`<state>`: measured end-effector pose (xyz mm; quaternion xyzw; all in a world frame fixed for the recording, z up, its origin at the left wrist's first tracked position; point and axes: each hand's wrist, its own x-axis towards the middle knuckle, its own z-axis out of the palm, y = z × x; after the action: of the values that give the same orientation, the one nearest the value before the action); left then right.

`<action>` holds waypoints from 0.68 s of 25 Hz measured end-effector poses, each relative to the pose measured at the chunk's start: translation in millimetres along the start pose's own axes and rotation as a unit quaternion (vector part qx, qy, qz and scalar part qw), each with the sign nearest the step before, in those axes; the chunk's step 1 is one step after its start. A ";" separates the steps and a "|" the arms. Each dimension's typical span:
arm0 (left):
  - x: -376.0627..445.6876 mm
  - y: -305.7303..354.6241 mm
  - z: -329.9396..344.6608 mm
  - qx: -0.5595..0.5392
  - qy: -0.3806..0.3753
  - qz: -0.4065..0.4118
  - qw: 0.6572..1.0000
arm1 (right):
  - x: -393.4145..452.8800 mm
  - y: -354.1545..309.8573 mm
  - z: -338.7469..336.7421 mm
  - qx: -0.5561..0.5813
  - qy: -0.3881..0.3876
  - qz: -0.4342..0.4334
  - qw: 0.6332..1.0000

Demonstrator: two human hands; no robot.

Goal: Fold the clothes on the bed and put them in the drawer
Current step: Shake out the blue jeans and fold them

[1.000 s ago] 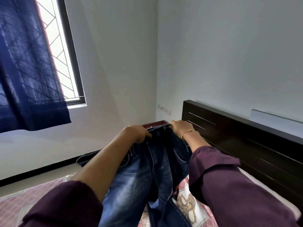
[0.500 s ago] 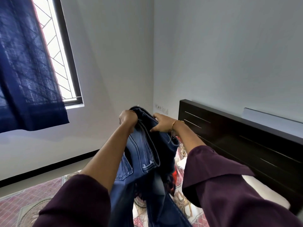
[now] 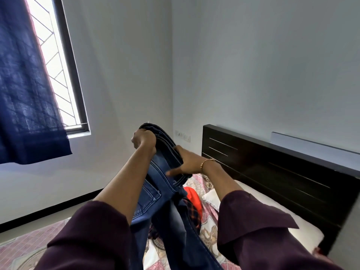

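- I see a bedroom corner with pale grey walls, a dark-framed window hung with a navy blue curtain, and a bed spread with a pink patterned quilt.
- The faded blue denim jeans are held up in the air over the bed, waistband doubled at the top, legs hanging down between my forearms.
- My left hand has its fingers curled tight round the upper end of the waistband.
- My right hand clamps the lower part of the waistband, thumb on top, fingers laid together and reaching across the denim; a thin gold bracelet sits on that wrist.
- Under the jeans, on the quilt, lies a bright orange garment beside a dark checked cloth.
- A white pillow lies against the dark wooden headboard.
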<state>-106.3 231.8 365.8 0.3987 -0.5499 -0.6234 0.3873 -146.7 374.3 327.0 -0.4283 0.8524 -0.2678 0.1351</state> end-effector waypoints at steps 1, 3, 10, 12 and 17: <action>4.7 0.3 -1.3 0.027 -0.011 0.018 0.999 | -1.5 2.9 -1.8 -0.056 -0.006 0.018 0.998; -1.6 5.1 -13.0 0.111 -0.049 0.034 0.992 | -4.9 6.7 -9.6 -0.132 0.013 0.042 0.990; -4.5 12.4 -52.6 0.498 -0.003 0.297 0.815 | 0.8 -24.6 -59.5 -0.181 0.290 -0.007 0.940; -15.5 24.3 -48.8 0.549 0.029 0.393 0.737 | 5.1 -38.1 -67.8 -0.179 0.316 -0.041 0.931; -38.5 22.5 -23.4 0.402 -0.184 0.589 0.676 | -0.8 -62.7 -66.5 -0.077 0.329 -0.125 0.933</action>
<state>-69.0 256.3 389.1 -0.0139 -0.9287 -0.0459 0.3678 -135.6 366.9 417.4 -0.4280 0.8069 -0.3418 -0.2210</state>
